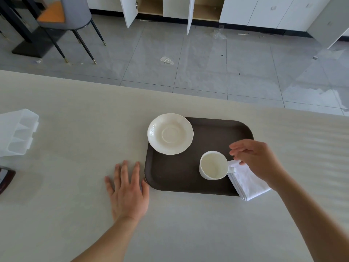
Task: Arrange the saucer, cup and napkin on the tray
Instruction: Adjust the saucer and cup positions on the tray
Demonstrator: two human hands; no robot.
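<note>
A dark brown tray [177, 176] lies on the pale table. A white saucer [170, 133] rests on its far left corner and overhangs the rim. An empty white cup [213, 165] stands upright on the tray, handle pointing right. A folded white napkin [247, 183] lies at the tray's near right corner, partly off the edge. My right hand [258, 159] hovers over the napkin just right of the cup handle, fingers loosely curled and holding nothing. My left hand [127, 191] lies flat on the table, fingers spread, its thumb against the tray's near left corner.
A clear plastic container [17, 131] sits at the table's left edge, with a dark red object [5, 179] nearer me. The table's far edge runs behind the tray. Beyond it are tiled floor, a chair [69, 21] and open cabinets.
</note>
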